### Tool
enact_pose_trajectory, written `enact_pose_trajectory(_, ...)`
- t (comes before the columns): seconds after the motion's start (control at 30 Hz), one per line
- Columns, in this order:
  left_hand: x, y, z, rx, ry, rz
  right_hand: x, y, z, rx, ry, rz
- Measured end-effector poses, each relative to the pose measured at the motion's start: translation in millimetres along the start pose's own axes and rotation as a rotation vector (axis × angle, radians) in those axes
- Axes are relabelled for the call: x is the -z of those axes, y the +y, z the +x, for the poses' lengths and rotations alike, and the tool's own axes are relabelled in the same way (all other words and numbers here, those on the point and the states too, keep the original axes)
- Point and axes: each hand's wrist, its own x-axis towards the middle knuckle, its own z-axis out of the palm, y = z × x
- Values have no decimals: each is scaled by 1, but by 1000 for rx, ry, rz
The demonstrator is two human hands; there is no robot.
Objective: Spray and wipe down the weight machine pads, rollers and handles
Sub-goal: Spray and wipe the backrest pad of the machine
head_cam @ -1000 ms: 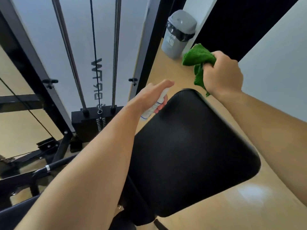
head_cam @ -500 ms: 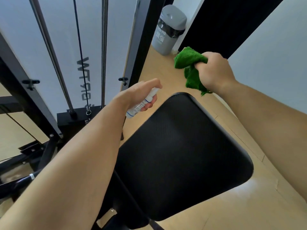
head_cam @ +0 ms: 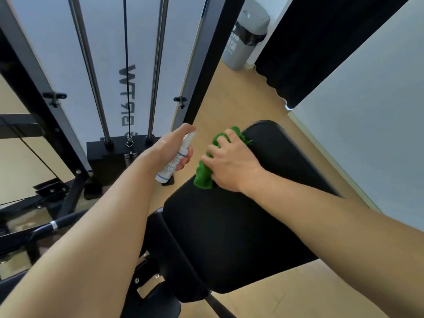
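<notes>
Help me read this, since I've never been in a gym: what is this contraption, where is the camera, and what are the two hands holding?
The camera sits on a person's head and looks down at their own hands. The left hand grips a small white plastic spray bottle, held just off the pad's left edge. The right hand presses a bunched green terry cloth onto the wide black cushioned pad of a weight machine, near the pad's far end. Behind them, two chrome guide rods and a thin black cable run down into a black weight stack. A grey lidded bin stands on the wooden floor at the back.
</notes>
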Motion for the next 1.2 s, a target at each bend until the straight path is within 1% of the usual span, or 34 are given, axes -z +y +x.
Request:
enact_pose_trajectory(0.07,-5,0,-3,-4,3,-6,11,15,-2,-16,-2,37)
enact_pose_trajectory(0.17,-7,0,-10,-36,-26,21,22,76,-18,-209,54,121)
enact_pose_trajectory(0.23,-6,-4,-12,-55,-48,41,21,100,-31,-275,38,146)
enact_pose_trajectory(0.3,-3,-10,-12,-65,-58,48,14,88,-35,-237,51,152)
enact_pose_trajectory(0.37,3,-18,-13,-74,-47,40,11,58,-22,-228,79,86)
enact_pose_trajectory(0.4,5,-23,-13,-79,-39,36,10,40,-11,-195,64,58)
enact_pose_trajectory(0.53,17,-41,-19,-49,7,17,-8,-54,29,23,-55,52)
enact_pose_trajectory(0.6,24,-47,-23,-41,33,23,-15,-87,44,112,-85,43)
enact_pose_trajectory(0.67,26,-51,-27,-51,42,40,-18,-95,48,171,-87,74)
enact_pose_trajectory(0.73,25,-51,-29,-71,43,58,-15,-78,48,161,-38,157)
enact_pose_trajectory(0.8,23,-49,-31,-83,38,67,-4,-43,41,63,34,200)
enact_pose_trajectory(0.9,10,-43,-31,-105,-1,82,20,30,19,-179,124,196)
enact_pose_trajectory(1.0,-6,-37,-28,-146,-36,144,40,90,-7,-386,177,281)
enact_pose_trajectory(1.1,-16,-34,-23,-123,-42,106,49,115,-22,-476,209,321)
enact_pose_trajectory(1.2,-18,-35,-21,-103,-34,77,53,114,-24,-482,216,332)
